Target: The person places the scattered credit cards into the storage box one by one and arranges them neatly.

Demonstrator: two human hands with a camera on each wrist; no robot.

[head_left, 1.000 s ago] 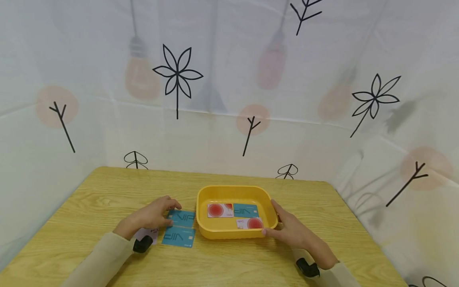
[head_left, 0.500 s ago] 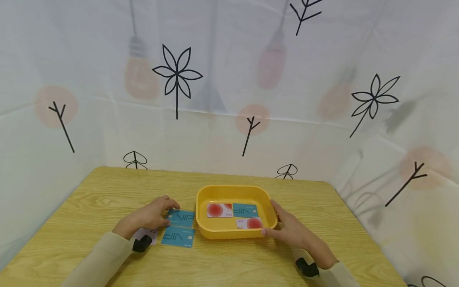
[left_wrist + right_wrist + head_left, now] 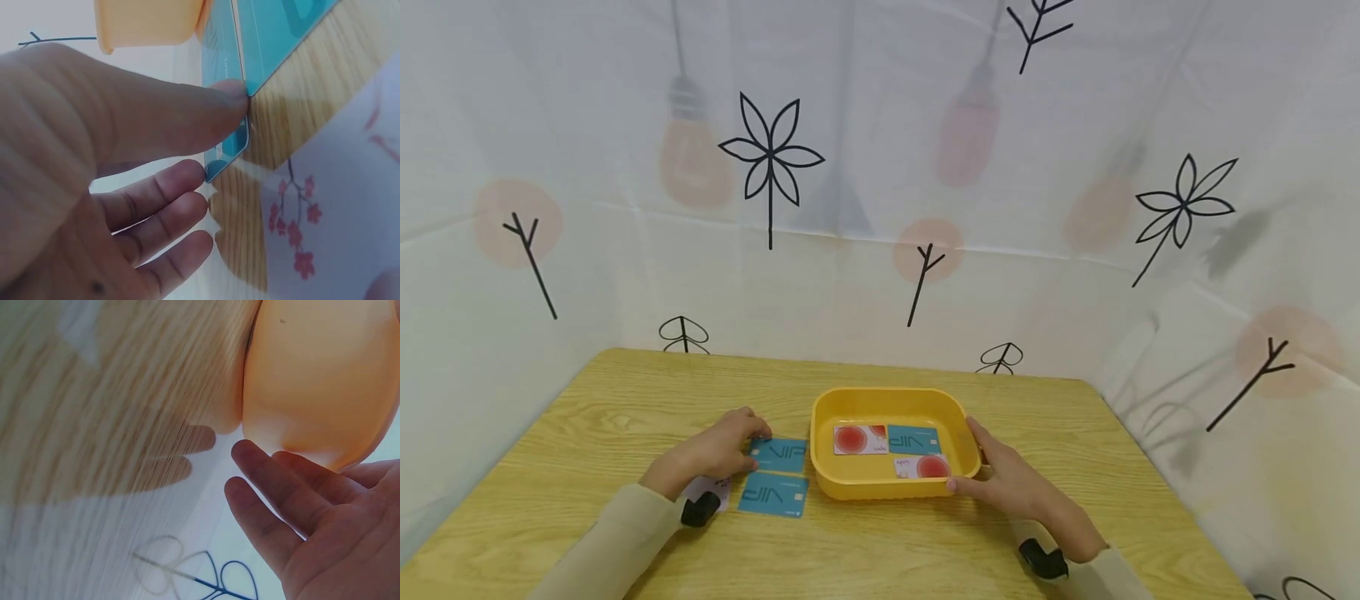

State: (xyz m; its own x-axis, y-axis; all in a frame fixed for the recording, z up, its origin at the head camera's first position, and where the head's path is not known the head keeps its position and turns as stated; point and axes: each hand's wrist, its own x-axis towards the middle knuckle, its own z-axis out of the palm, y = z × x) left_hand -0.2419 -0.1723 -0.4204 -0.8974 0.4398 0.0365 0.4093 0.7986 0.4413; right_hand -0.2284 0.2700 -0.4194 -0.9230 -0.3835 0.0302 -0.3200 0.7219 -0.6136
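Observation:
On the left part of the table, my left hand (image 3: 713, 448) pinches the left end of a blue VIP card (image 3: 784, 455), thumb on the near edge and fingers at the far edge. This card lies flat in the head view. Just nearer to me is a second blue VIP card (image 3: 772, 495). A pale card with pink blossoms (image 3: 337, 206) lies beside them, partly hidden under my left wrist. My right hand (image 3: 1011, 477) holds the right end of a yellow box (image 3: 887, 490), thumb at the near rim and fingers along the outer wall (image 3: 312, 381).
Inside the box lie two white cards with red circles, one at the left (image 3: 861, 440) and one at the front (image 3: 922, 467), plus a blue card (image 3: 914, 440). A patterned white cloth (image 3: 850, 292) stands behind the wooden table (image 3: 880, 558).
My left fingertips have drawn slightly left and closer to the end of the blue card. The right hand and the yellow box have stayed in place.

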